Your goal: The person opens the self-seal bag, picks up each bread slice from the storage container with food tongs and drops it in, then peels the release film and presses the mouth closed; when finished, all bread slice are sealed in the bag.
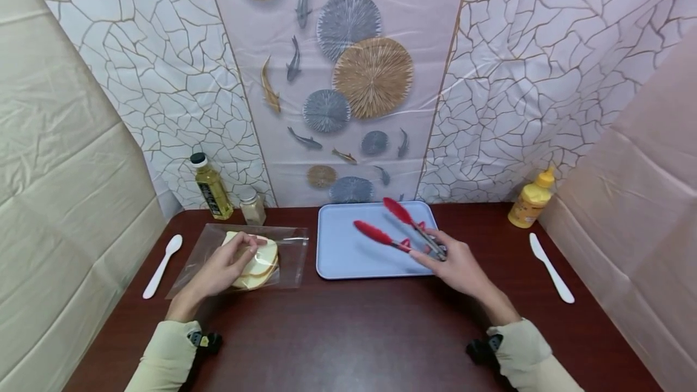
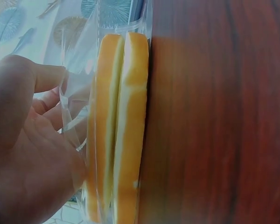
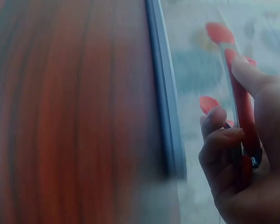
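Observation:
Two thick slices of bread lie stacked inside a clear plastic bag on the left of the table. Over the bread, my left hand pinches the bag's upper film between thumb and fingers; in the left wrist view the film bunches at the thumb tip. My right hand grips red-tipped tongs by their metal and red arms. The tongs' two red heads are spread apart, pointing up and left, above a light blue tray. In the right wrist view the tongs stand above the tray's edge.
Behind the bag stand an oil bottle and a small jar. A white spoon lies at the far left. On the right are a yellow squeeze bottle and a white knife. Patterned cloth walls the back.

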